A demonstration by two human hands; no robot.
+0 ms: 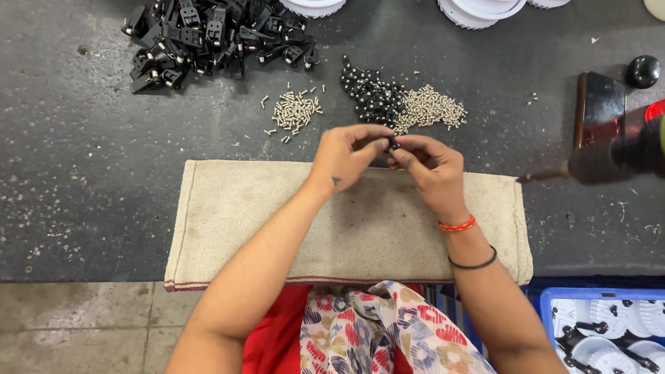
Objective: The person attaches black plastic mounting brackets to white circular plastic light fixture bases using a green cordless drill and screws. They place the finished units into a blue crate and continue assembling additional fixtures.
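Stretching right across the view is the dark grey bench, speckled and worn, and on its near edge lies a beige cloth pad with a red-stitched hem. Up at the far side sits a heap of black plastic clips, well apart from the hands, with white round housings poking in at the top edge. Off to the right stands a dark flat device, a black knob just beside it. Down in the bottom right corner, a blue crate holds white and black parts. Over the far edge of the pad, the left hand and the right hand meet fingertip to fingertip, both pinched shut on a small black part held between them, just above the cloth. Right behind the hands lies a cluster of black caps, touching a pile of silver screws. Further left, a smaller scatter of pale screws lies on its own. Two bangles, one red and one black, ring the right wrist
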